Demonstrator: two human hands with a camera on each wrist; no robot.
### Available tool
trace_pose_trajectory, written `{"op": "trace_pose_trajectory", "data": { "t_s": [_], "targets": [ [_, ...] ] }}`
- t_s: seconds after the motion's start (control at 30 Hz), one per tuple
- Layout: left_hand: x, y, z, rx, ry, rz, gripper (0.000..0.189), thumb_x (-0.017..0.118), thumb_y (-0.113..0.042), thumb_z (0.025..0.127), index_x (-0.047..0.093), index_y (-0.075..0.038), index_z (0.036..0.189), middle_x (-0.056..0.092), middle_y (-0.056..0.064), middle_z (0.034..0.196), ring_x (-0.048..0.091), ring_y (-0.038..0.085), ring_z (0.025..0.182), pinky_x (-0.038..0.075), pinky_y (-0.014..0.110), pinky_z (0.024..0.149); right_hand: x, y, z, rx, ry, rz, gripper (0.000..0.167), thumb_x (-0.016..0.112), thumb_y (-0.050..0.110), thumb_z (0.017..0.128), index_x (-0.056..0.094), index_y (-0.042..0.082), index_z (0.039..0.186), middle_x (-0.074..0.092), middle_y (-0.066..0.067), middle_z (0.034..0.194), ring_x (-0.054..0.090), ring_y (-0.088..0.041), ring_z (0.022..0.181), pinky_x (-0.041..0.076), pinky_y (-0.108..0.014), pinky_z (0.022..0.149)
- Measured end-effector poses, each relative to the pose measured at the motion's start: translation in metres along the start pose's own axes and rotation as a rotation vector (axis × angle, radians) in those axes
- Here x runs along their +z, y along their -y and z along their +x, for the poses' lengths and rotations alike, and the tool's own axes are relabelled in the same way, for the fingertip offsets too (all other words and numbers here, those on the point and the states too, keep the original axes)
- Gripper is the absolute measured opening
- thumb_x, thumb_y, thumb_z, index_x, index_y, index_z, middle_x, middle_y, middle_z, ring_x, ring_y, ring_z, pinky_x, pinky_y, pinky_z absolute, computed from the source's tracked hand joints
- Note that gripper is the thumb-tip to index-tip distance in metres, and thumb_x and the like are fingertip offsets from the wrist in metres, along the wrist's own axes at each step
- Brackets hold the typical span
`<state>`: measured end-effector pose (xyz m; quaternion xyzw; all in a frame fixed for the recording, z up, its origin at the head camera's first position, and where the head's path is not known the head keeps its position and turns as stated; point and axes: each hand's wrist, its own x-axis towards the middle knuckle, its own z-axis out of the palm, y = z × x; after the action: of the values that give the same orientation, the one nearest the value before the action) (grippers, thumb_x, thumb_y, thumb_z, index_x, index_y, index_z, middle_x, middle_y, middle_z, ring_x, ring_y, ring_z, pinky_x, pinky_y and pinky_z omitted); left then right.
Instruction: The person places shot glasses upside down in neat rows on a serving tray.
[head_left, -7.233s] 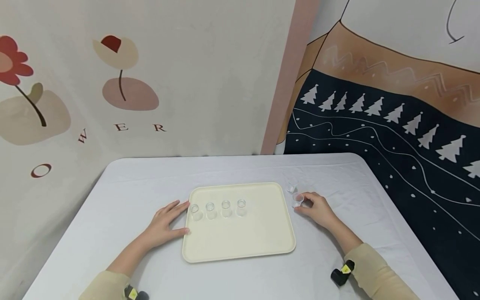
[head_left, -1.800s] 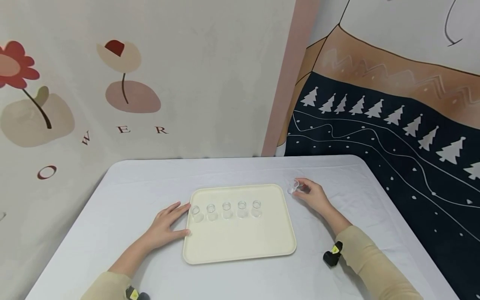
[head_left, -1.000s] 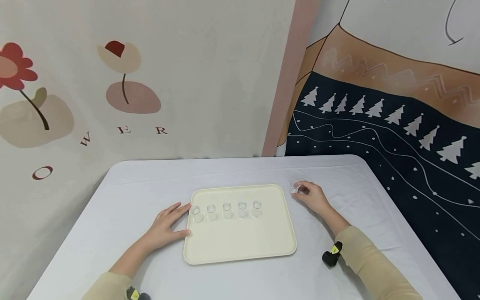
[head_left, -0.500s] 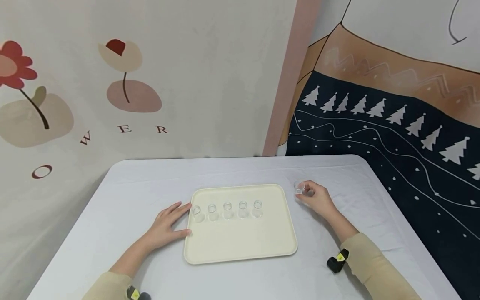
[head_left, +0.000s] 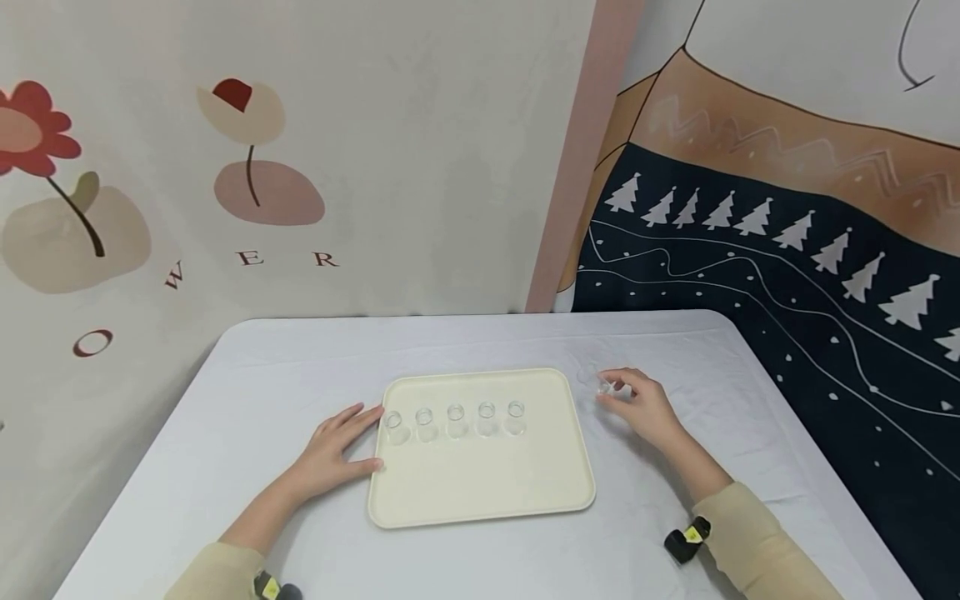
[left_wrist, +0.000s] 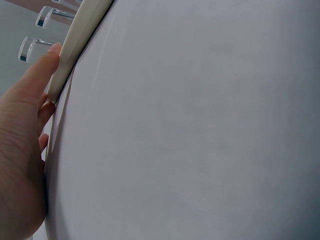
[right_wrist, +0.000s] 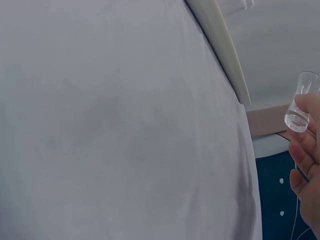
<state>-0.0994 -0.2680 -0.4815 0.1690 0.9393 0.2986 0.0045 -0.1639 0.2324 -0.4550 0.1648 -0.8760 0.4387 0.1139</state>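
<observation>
My left hand lies with fingers spread against the left edge of a cream tray. Its thumb touches the rim, close to two shot glasses in the left wrist view. Several clear shot glasses stand in a row across the tray, narrow ends up. Beyond the tray's right edge, my right hand holds another clear shot glass between thumb and fingers. That glass is tilted, its wide mouth toward the left in the head view; the fingertips cover part of it.
A white cloth covers the table under the tray. Behind the table hangs a pale curtain with flower prints. On the right is a dark blue printed cloth with white trees.
A fifth glass has joined the row on the tray. My right hand has picked up the last glass from the table, drawn it slightly right and tipped it. The left hand stays put.
</observation>
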Motion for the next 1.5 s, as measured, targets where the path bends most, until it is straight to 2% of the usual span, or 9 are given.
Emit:
{"op": "trace_pose_trajectory", "data": {
  "t_s": [0.13,0.37,0.7,0.9,1.17,1.27,1.5],
  "targets": [
    [-0.001,0.0,0.0,-0.003,0.0,0.004,0.081,0.074,-0.047,0.08,0.042,-0.013,0.146,0.039,0.016,0.148,0.023,0.041,0.137,0.015,0.069,0.102,-0.003,0.003,-0.002,-0.057,-0.012,-0.015,0.03,0.077,0.013,0.083,0.069,0.01,0.112,0.067,-0.001,0.103,0.053,-0.015,0.086,0.041,-0.031,0.072],
    [-0.002,-0.002,-0.001,-0.015,0.003,0.01,0.081,0.073,-0.048,0.08,0.041,-0.013,0.146,0.038,0.017,0.148,0.022,0.042,0.137,0.015,0.07,0.102,-0.005,0.012,-0.002,-0.128,-0.029,-0.025,0.03,0.075,0.009,0.084,0.069,0.007,0.114,0.066,-0.001,0.105,0.054,-0.015,0.086,0.044,-0.035,0.071],
    [-0.001,-0.003,-0.001,-0.002,-0.003,0.004,0.08,0.073,-0.047,0.081,0.041,-0.012,0.146,0.038,0.019,0.147,0.022,0.043,0.137,0.015,0.07,0.101,0.003,0.025,0.0,-0.178,-0.083,0.045,0.034,0.078,0.001,0.079,0.069,0.007,0.111,0.067,-0.006,0.104,0.054,-0.016,0.085,0.044,-0.035,0.07],
    [-0.001,-0.003,-0.001,0.001,0.0,0.008,0.08,0.073,-0.046,0.081,0.041,-0.012,0.146,0.039,0.018,0.147,0.022,0.042,0.137,0.015,0.07,0.102,0.015,0.033,0.001,-0.156,-0.108,0.105,0.035,0.079,-0.006,0.074,0.068,0.004,0.106,0.066,-0.009,0.101,0.054,-0.023,0.084,0.043,-0.035,0.069],
    [-0.001,-0.003,-0.002,-0.005,-0.004,0.008,0.08,0.072,-0.048,0.081,0.042,-0.014,0.146,0.038,0.017,0.148,0.022,0.043,0.137,0.016,0.071,0.1,0.017,0.075,-0.005,-0.162,-0.05,0.093,0.027,0.075,-0.008,0.077,0.067,-0.003,0.103,0.065,-0.015,0.098,0.054,-0.029,0.084,0.043,-0.04,0.07],
    [-0.001,-0.004,-0.002,-0.003,-0.005,0.002,0.08,0.073,-0.047,0.081,0.042,-0.013,0.146,0.039,0.017,0.147,0.022,0.042,0.137,0.015,0.07,0.102,0.021,0.076,-0.004,-0.159,-0.024,0.108,0.027,0.075,-0.007,0.078,0.068,-0.003,0.103,0.066,-0.015,0.098,0.055,-0.03,0.085,0.043,-0.041,0.07],
    [-0.001,-0.004,-0.003,-0.007,-0.007,0.006,0.079,0.073,-0.047,0.081,0.042,-0.013,0.146,0.039,0.017,0.147,0.023,0.041,0.137,0.015,0.07,0.102,0.042,0.043,0.0,-0.14,0.005,0.152,0.03,0.078,-0.002,0.077,0.07,0.0,0.105,0.067,-0.011,0.1,0.056,-0.031,0.085,0.043,-0.046,0.07]
  ]
}}
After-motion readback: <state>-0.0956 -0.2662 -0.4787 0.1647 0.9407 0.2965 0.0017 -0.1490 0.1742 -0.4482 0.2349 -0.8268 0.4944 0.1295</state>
